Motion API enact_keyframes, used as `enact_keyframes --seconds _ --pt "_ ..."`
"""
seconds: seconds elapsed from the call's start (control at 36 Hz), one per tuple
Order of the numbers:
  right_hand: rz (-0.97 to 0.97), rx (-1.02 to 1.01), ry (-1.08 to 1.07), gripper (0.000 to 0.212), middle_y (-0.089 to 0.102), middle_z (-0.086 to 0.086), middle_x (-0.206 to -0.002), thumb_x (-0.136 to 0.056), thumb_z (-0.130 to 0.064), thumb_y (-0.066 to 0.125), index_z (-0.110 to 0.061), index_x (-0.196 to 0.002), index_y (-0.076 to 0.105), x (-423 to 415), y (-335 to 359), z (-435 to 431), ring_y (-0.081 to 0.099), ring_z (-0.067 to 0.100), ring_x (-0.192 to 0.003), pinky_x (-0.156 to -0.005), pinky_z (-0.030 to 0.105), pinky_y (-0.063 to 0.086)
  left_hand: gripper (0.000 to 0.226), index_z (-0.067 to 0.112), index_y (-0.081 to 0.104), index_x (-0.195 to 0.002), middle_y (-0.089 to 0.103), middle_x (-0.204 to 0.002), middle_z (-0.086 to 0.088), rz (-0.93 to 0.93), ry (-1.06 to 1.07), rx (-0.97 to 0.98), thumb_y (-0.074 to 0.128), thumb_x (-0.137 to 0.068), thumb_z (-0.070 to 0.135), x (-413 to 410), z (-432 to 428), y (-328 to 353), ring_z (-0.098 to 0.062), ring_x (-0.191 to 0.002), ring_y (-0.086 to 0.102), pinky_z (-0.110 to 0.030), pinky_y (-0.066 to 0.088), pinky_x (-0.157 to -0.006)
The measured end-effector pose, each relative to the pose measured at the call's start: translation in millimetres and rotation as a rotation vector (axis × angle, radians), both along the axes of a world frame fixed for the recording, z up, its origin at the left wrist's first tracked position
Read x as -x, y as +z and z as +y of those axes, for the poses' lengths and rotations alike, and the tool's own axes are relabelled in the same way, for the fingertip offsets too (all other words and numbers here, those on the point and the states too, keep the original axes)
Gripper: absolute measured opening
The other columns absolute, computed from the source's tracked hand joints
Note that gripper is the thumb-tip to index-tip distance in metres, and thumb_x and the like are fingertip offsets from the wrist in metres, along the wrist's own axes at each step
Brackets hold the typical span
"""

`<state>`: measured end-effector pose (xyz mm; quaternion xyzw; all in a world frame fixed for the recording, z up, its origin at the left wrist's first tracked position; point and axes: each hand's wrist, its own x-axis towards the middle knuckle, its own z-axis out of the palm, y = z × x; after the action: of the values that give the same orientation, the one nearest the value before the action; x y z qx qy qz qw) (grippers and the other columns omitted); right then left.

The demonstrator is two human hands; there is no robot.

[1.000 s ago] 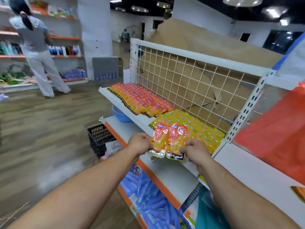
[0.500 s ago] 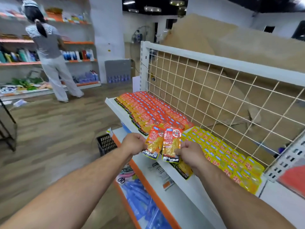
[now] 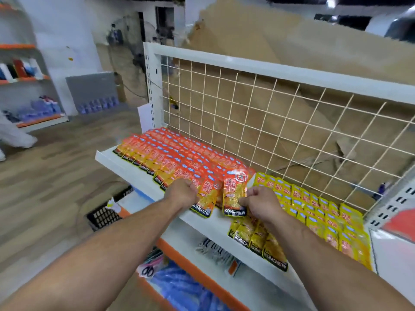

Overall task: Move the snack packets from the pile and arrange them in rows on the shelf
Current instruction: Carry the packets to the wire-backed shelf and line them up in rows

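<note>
At shelf point(image 3: 219, 225) now: packets point(image 3: 234, 196) (earlier aloft)

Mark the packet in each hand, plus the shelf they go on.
left-hand packet point(image 3: 206, 197), head view, yellow middle.
right-hand packet point(image 3: 234, 194), head view, yellow middle.
shelf point(image 3: 125, 167), head view, white front lip.

Shop: snack packets point(image 3: 175, 158) on shelves point(image 3: 125, 163)

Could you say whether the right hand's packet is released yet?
Not released: the right hand pinches the orange packet at its edge.
</note>
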<state>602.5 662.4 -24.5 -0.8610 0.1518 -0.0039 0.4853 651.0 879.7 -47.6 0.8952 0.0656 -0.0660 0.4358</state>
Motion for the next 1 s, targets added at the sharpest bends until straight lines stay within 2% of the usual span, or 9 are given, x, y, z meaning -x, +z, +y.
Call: enact_keyframes --seconds 0.14,0.22,0.42,0.47,0.61,0.72,0.83,0.92,1.0 --pt "-0.011 -0.02 -0.117 0.046 0.037 0.003 -0.054 -0.075 0.0 0.074 -0.019 -0.057 0.037 -6 -2 21 0.037 0.016 -0.046 -0.046 0.026 0.026 0.011 0.013 0.065 -0.076 0.07 -0.092 -0.005 -0.073 -0.194 -0.306 0.07 -0.083 0.019 -26 8 -3 -0.019 -0.079 0.061 -0.026 0.046 -0.062" --pt "0.007 -0.025 -0.172 0.036 0.045 0.008 -0.058 -0.073 -0.002 0.076 -0.017 -0.06 0.046 -4 -8 34 0.04 0.019 -0.052 -0.052 0.028 0.031 0.011 0.006 0.068 -0.08 0.071 -0.091 -0.01 -0.096 -0.302 -0.434 0.064 -0.082 0.017 -33 12 -6 -0.024 -0.084 0.067 -0.031 0.054 -0.066" --pt "0.031 -0.039 -0.286 0.018 0.066 0.025 -0.074 -0.068 -0.002 0.075 -0.008 -0.067 0.058 -6 -15 51 0.065 0.03 -0.067 -0.061 0.044 0.051 0.028 0.017 0.042 -0.06 0.057 -0.071 -0.007 -0.167 -0.442 -0.465 0.063 -0.08 0.019 -49 20 -9 -0.029 -0.081 0.064 -0.031 0.037 -0.051" --pt "0.041 -0.039 -0.301 0.014 0.07 0.027 -0.089 -0.07 0.0 0.074 -0.005 -0.075 0.062 -3 -16 55 0.062 0.024 -0.068 -0.065 0.037 0.051 0.035 0.017 0.038 -0.056 0.058 -0.069 -0.005 -0.181 -0.461 -0.452 0.064 -0.079 0.018 -51 19 -12 -0.027 -0.077 0.065 -0.03 0.036 -0.049" --pt "0.069 -0.035 -0.327 0.021 0.072 0.023 -0.08 -0.074 0.0 0.073 -0.012 -0.068 0.057 -2 -13 58 0.057 0.021 -0.057 -0.057 0.03 0.043 0.037 0.019 0.034 -0.056 0.048 -0.058 -0.004 -0.217 -0.523 -0.445 0.064 -0.077 0.013 -55 19 -10 -0.029 -0.072 0.064 -0.029 0.034 -0.047" --pt "0.097 -0.02 -0.341 0.016 0.074 0.017 -0.077 -0.077 -0.002 0.073 -0.011 -0.071 0.061 -3 -14 60 0.054 0.016 -0.051 -0.053 0.026 0.042 0.032 0.021 0.037 -0.063 0.046 -0.064 0.002 -0.24 -0.546 -0.422 0.064 -0.08 0.014 -56 21 -12 -0.022 -0.067 0.051 -0.028 0.033 -0.05" --pt "0.115 -0.013 -0.363 0.012 0.074 0.018 -0.077 -0.075 -0.002 0.075 -0.007 -0.073 0.064 -5 -17 62 0.063 0.023 -0.063 -0.063 0.036 0.051 0.026 0.018 0.04 -0.07 0.046 -0.067 0.003 -0.236 -0.557 -0.395 0.063 -0.08 0.013 -55 22 -12 -0.021 -0.067 0.051 -0.028 0.03 -0.046" --pt "0.144 -0.007 -0.37 0.017 0.074 0.017 -0.076 -0.074 -0.002 0.076 -0.011 -0.069 0.062 -7 -20 67 0.06 0.023 -0.059 -0.059 0.034 0.047 0.018 0.012 0.048 -0.089 0.049 -0.071 0.003 -0.232 -0.561 -0.403 0.064 -0.082 0.016 -56 27 -10 -0.021 -0.069 0.053 -0.028 0.03 -0.045" --pt "0.188 0.016 -0.372 0.016 0.072 0.017 -0.074 -0.073 -0.003 0.077 -0.009 -0.072 0.062 -11 -22 73 0.054 0.022 -0.055 -0.053 0.028 0.041 0.031 0.009 0.052 -0.107 0.05 -0.076 0.004 -0.265 -0.55 -0.407 0.062 -0.088 0.031 -56 30 -6 -0.02 -0.071 0.053 -0.028 0.03 -0.046"
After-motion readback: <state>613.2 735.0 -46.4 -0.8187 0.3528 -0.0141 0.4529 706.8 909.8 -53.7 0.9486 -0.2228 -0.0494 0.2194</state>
